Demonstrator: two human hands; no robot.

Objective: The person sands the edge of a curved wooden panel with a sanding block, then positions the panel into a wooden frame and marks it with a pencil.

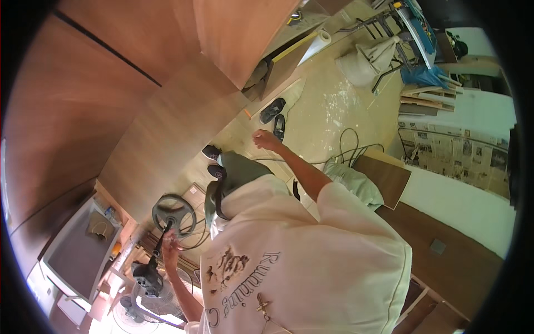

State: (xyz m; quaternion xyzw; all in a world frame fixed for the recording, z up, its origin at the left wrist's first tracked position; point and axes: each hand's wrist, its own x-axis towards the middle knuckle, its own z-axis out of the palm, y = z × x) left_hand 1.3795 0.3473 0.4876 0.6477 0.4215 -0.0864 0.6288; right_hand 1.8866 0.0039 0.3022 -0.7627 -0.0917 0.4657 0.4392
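Note:
My left hand [171, 247] is low at my left side, over or beside the black pole of a standing fan [147, 278]. Its fingers are smeared, so whether they touch the pole cannot be made out. The fan's round base [174, 213] rests on the floor close to that hand. In front of me, my right hand [267, 140] is raised with the fingers curled in, and no object shows in it. Beyond it on the floor lies a pair of dark shoes [272, 110]. A wide wooden panel [172, 122] stands ahead and to the left of my feet.
Tall brown boards [233, 33] rise at the upper left. Black cable [347, 139] loops over the floor by a pale sack [356, 182] on my right. Farther off are a whitish bag [364, 61], a metal-legged work table [414, 33] and stacked wood strips [428, 97].

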